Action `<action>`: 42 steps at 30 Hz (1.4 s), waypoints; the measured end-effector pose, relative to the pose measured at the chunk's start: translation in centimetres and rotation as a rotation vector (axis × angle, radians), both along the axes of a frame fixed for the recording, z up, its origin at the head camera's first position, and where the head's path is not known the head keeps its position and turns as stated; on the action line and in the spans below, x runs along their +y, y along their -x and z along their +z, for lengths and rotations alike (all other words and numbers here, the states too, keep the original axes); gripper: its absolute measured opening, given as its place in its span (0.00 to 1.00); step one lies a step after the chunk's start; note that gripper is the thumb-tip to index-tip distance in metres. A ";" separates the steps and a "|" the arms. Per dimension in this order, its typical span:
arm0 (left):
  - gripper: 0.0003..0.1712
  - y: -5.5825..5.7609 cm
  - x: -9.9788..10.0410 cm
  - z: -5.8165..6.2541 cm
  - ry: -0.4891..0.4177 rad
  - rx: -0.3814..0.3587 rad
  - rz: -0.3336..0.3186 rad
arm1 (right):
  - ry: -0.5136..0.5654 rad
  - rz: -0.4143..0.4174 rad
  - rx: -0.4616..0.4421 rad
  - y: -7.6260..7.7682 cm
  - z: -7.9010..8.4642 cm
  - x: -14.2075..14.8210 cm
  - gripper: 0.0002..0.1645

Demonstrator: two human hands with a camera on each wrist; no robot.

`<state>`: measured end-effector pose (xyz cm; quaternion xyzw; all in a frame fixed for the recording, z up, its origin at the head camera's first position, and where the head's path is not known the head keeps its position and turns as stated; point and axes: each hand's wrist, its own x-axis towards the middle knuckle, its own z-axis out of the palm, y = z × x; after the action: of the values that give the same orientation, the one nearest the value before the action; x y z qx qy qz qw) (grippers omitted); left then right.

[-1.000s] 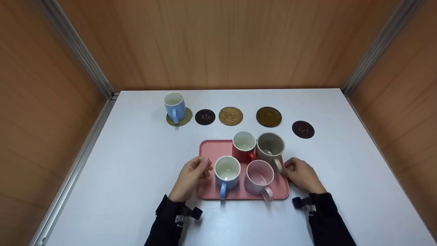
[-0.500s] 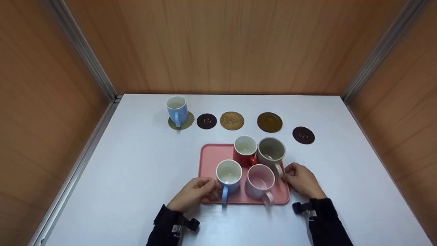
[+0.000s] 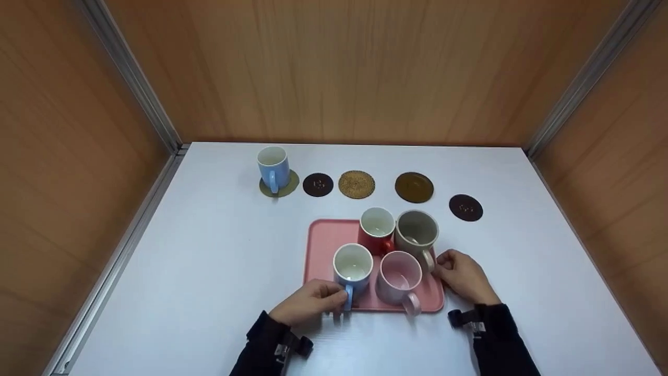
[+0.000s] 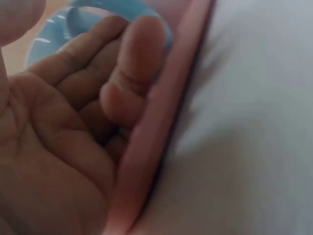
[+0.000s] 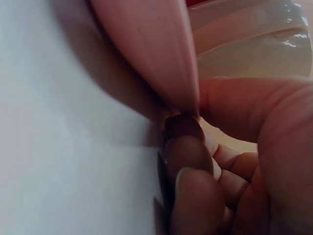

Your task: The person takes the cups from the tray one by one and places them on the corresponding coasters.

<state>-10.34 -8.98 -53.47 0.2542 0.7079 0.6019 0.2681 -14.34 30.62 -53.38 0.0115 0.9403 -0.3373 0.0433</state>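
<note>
My left hand (image 3: 311,303) reaches over the near left corner of a pink tray (image 3: 327,240), its fingertips at the handle (image 3: 349,296) of a light blue mug (image 3: 353,263). In the left wrist view the fingers are loosely bent beside the blue handle (image 4: 117,7), and the thumb stands apart from them. My right hand (image 3: 467,277) pinches the tray's right edge; the right wrist view shows thumb and fingers at the pink rim (image 5: 156,49). A red mug (image 3: 370,243), a grey-beige mug (image 3: 416,235) and a pink mug (image 3: 399,279) also stand upright on the tray.
Another light blue mug (image 3: 273,169) stands on an olive coaster (image 3: 291,183) at the back left. To its right lie two dark coasters (image 3: 318,185), a woven tan coaster (image 3: 357,185) and a brown coaster (image 3: 414,187). Wooden panels (image 3: 334,73) border the white table (image 3: 219,250).
My left hand has moved from the tray's left side toward its near edge, and its fingertips have reached the blue mug's handle. The right hand stays at the tray's right edge.
</note>
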 end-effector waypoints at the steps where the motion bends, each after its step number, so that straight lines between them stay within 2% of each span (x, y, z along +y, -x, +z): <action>1: 0.23 0.0 0.1 0.0 0.004 0.002 0.009 | -0.004 0.000 0.001 0.0 0.1 0.0 0.15; 10: 0.19 0.0 0.6 -0.3 0.035 -0.012 0.067 | 0.000 0.007 0.007 0.0 0.1 0.1 0.16; 21: 0.17 -0.1 0.6 -0.3 0.018 -0.034 0.054 | 0.005 -0.005 -0.006 -0.1 0.2 0.0 0.15; 42: 0.18 -0.1 0.7 -0.3 0.016 -0.016 0.063 | -0.009 0.006 0.004 -0.1 0.1 0.0 0.17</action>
<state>-10.28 -8.29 -53.72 0.2247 0.7184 0.6063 0.2565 -14.27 30.63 -53.27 0.0084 0.9419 -0.3331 0.0424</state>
